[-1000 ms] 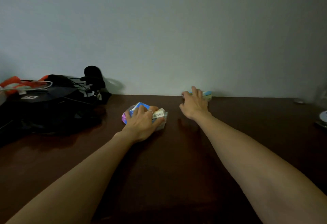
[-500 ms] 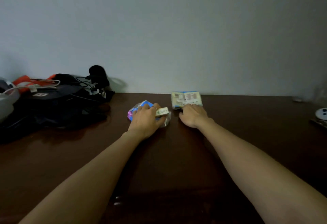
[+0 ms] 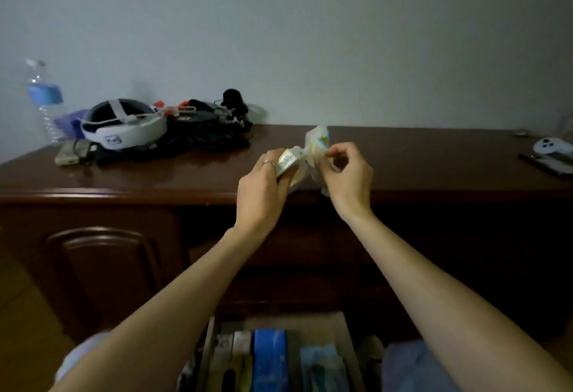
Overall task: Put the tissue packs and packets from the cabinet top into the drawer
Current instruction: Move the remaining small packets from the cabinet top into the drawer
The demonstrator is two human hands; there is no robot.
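Observation:
Both hands are raised above the front edge of the dark wooden cabinet top [image 3: 434, 159]. My left hand [image 3: 263, 187] grips a small pale packet [image 3: 286, 163] with its fingers curled round it. My right hand [image 3: 348, 174] pinches a tissue pack [image 3: 316, 142] with a white, yellow and blue wrapper, held upright and touching the left hand's packet. Below, at the bottom of the view, the drawer [image 3: 341, 322] stands pulled out, with a blue box [image 3: 269, 360] and several other packs inside.
On the cabinet's left lie a white headset [image 3: 124, 129], a tangle of black cables and gear [image 3: 210, 131], a water bottle [image 3: 45, 103] and a phone-like slab [image 3: 66, 156]. A white controller [image 3: 552, 146] sits at the far right. A cabinet door [image 3: 102, 267] is below left.
Both hands lifted their packs off the cabinet top and drew them back toward the front edge, close together. The view pulled back and down, and the open drawer came into sight.

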